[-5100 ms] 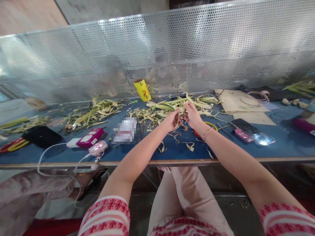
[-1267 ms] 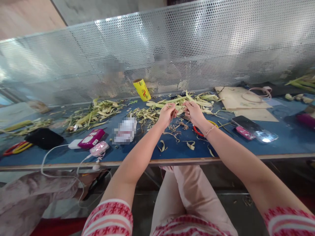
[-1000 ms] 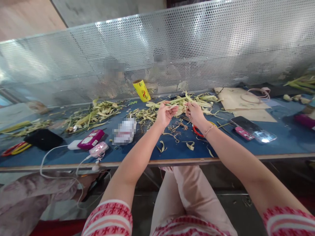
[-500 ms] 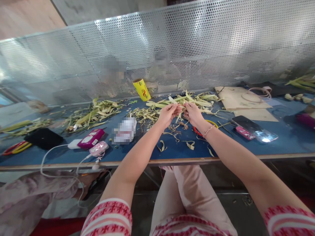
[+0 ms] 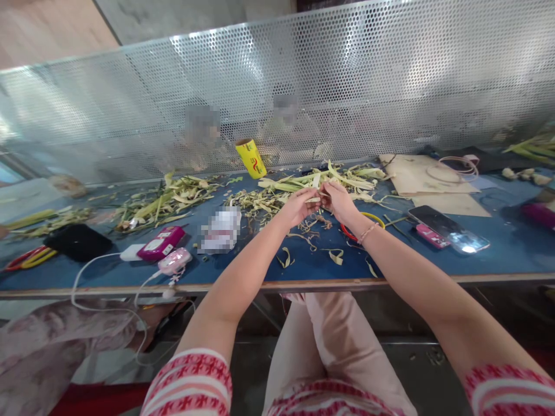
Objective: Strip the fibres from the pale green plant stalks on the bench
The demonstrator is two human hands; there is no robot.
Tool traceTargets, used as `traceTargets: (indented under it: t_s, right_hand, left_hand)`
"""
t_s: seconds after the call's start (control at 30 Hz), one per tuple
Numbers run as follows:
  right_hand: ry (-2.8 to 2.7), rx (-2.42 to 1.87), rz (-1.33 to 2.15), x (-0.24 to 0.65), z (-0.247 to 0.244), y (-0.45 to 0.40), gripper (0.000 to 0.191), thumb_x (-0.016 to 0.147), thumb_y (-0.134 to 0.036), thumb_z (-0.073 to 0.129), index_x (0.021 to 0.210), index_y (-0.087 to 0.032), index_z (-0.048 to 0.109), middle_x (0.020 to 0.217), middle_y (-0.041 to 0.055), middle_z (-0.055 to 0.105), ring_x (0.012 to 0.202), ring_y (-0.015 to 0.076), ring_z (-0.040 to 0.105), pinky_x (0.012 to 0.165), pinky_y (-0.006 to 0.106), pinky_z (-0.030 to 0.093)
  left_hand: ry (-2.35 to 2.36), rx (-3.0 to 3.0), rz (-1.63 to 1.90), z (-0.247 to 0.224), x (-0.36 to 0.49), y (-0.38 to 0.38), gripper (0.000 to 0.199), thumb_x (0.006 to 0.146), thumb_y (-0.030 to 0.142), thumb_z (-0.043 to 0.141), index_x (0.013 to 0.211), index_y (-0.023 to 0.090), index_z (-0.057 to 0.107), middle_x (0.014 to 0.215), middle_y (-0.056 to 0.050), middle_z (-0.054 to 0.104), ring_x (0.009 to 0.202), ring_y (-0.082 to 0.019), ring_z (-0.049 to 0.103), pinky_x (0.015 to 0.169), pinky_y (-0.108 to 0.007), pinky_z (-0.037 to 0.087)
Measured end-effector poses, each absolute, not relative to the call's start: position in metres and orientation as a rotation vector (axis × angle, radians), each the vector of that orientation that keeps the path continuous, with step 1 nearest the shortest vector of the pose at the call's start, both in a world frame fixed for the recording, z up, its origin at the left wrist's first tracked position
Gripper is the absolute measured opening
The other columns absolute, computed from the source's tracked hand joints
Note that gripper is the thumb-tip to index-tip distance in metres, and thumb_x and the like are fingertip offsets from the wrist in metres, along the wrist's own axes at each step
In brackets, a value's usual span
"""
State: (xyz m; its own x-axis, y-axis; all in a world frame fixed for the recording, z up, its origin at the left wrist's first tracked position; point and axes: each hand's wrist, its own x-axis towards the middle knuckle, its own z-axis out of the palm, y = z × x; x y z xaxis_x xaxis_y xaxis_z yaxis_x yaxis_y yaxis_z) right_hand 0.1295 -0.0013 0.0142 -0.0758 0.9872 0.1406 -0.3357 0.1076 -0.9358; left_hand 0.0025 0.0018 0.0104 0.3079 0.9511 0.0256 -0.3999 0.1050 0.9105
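Note:
My left hand and my right hand meet over the table, their fingertips almost touching. Both are closed in a pinch on a pale plant strip, which looks like husk or leaf and sticks up between them. The fingers partly hide it. Just beyond lies a heap of green-yellow stalks and leaf strips. Curled scraps are scattered nearer the front edge. Under my right wrist is a yellow and red ring-shaped object, partly covered.
The blue table ends at a perforated metal screen. A yellow tube leans there. Left are a second plant heap, a purple box and a white cable. Right are a phone and brown paper.
My hands have come closer together and slightly lower. The pale strip between them now stands more upright. Things on the table have stayed put.

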Motion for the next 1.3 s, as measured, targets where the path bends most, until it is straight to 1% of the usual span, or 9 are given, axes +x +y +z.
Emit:
traceTargets:
  t_s: [0.13,0.3,0.5,0.67,0.87,0.93,1.03,1.17,1.3]
  right_hand:
    - [-1.209,-0.819,1.289,0.131,0.008,0.006,0.008,0.075,-0.013,0.049,0.072,-0.019,0.053,0.060,-0.0038,0.052,0.049,0.0072,0.045,0.048,0.020,0.037]
    - [-1.462,-0.820,1.145,0.137,0.003,0.014,0.020,0.063,-0.006,0.051,0.076,-0.019,0.059,0.066,-0.0022,0.059,0.055,0.0095,0.052,0.053,0.022,0.041]
    - [-1.735,-0.857,0.784,0.141,0.003,0.016,0.015,0.063,-0.010,0.063,0.077,-0.017,0.061,0.072,-0.0006,0.062,0.062,0.0116,0.054,0.062,0.027,0.044]
    - [-1.864,-0.917,0.517,0.143,0.002,0.013,0.022,0.066,-0.010,0.064,0.087,-0.017,0.066,0.092,0.0040,0.057,0.062,0.0102,0.049,0.066,0.031,0.047]
    - [-1.987,-0.771,0.143,0.144,0.001,0.009,0.026,0.071,-0.007,0.061,0.091,-0.021,0.069,0.096,0.0061,0.048,0.090,0.0196,0.050,0.085,0.038,0.047]
    - [-2.036,-0.722,0.054,0.144,0.001,0.008,0.022,0.073,-0.009,0.061,0.087,-0.022,0.070,0.097,0.0065,0.048,0.092,0.0208,0.049,0.088,0.041,0.045]
    - [-2.089,-0.674,0.008,0.145,0.001,0.009,0.016,0.076,-0.012,0.062,0.078,-0.024,0.073,0.099,0.0064,0.051,0.091,0.0209,0.049,0.089,0.043,0.043]
    - [-2.084,-0.633,0.088,0.148,0.002,0.011,0.018,0.080,-0.015,0.061,0.076,-0.026,0.075,0.091,0.0053,0.058,0.090,0.0207,0.053,0.088,0.042,0.043]
    - [-2.075,-0.625,0.202,0.148,0.002,0.011,0.022,0.082,-0.015,0.058,0.077,-0.027,0.076,0.087,0.0048,0.062,0.089,0.0202,0.056,0.085,0.040,0.046]
  left_hand:
    - [0.723,0.949,1.189,0.012,0.001,0.004,0.012,0.075,0.020,0.070,0.073,0.015,0.059,0.066,0.001,0.062,0.056,-0.007,0.058,0.060,-0.022,0.047]
    - [0.772,0.908,1.253,0.013,0.001,0.009,0.013,0.079,0.015,0.062,0.067,0.013,0.059,0.061,0.000,0.060,0.053,-0.006,0.053,0.057,-0.020,0.044]
    - [0.852,0.858,1.232,0.014,0.003,0.009,0.019,0.079,0.008,0.056,0.062,0.014,0.059,0.058,-0.001,0.060,0.051,-0.006,0.051,0.055,-0.021,0.041]
    - [0.901,0.796,1.256,0.017,0.004,0.008,0.018,0.079,0.011,0.057,0.062,0.014,0.058,0.057,-0.001,0.059,0.051,-0.007,0.052,0.055,-0.022,0.042]
    - [0.912,0.787,1.269,0.016,0.003,0.009,0.013,0.077,0.017,0.064,0.065,0.015,0.058,0.056,0.000,0.059,0.050,-0.007,0.053,0.055,-0.022,0.043]
    - [0.890,0.811,1.272,0.017,0.003,0.007,0.014,0.076,0.016,0.065,0.065,0.014,0.058,0.055,0.001,0.057,0.049,-0.006,0.051,0.054,-0.021,0.042]
    - [0.842,0.853,1.264,0.017,0.003,0.005,0.014,0.077,0.014,0.061,0.064,0.012,0.058,0.053,0.002,0.055,0.046,-0.005,0.049,0.049,-0.020,0.038]
    - [0.814,0.840,1.256,0.017,0.004,0.004,0.018,0.081,0.011,0.055,0.063,0.012,0.058,0.054,0.001,0.055,0.048,-0.005,0.049,0.050,-0.019,0.037]
    - [0.778,0.852,1.265,0.016,0.004,0.004,0.015,0.080,0.015,0.059,0.065,0.013,0.059,0.057,0.000,0.057,0.049,-0.006,0.048,0.052,-0.022,0.038]
